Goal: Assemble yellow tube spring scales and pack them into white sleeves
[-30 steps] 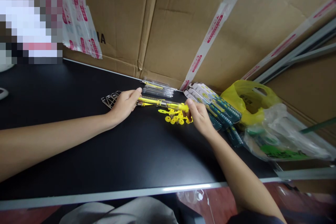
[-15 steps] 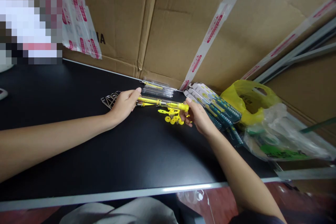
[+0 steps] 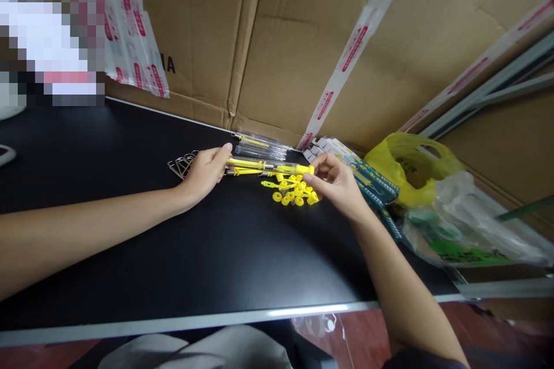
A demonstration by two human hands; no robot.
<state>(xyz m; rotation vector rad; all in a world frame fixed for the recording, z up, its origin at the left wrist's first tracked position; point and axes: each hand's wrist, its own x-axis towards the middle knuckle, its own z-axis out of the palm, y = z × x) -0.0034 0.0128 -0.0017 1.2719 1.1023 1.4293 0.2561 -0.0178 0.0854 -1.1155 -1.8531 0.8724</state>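
A clear-tubed spring scale (image 3: pixel 269 166) with yellow inner parts is held level above the table. My left hand (image 3: pixel 206 172) is closed around its left end, thumb on top. At its yellow right end, my right hand (image 3: pixel 333 180) pinches with thumb and fingers. Below it lie several small yellow plastic parts (image 3: pixel 286 199), caps and rings among them. More yellow rods are partly hidden under the scale. Metal wire hooks (image 3: pixel 177 166) show just left of my left hand. Clear tubes (image 3: pixel 259 150) lie behind, along the cardboard.
Printed boxes (image 3: pixel 367 179) are stacked right of my right hand. Beyond them sit a yellow plastic bag (image 3: pixel 396 155) and a clear bag (image 3: pixel 467 230). Cardboard (image 3: pixel 285 57) walls off the back of the black table (image 3: pixel 208 265). A metal frame (image 3: pixel 485 95) stands at right.
My right hand has shifted slightly up and right on the scale's yellow end, its fingers now above and behind it. More of the loose yellow parts show. My left hand keeps its place.
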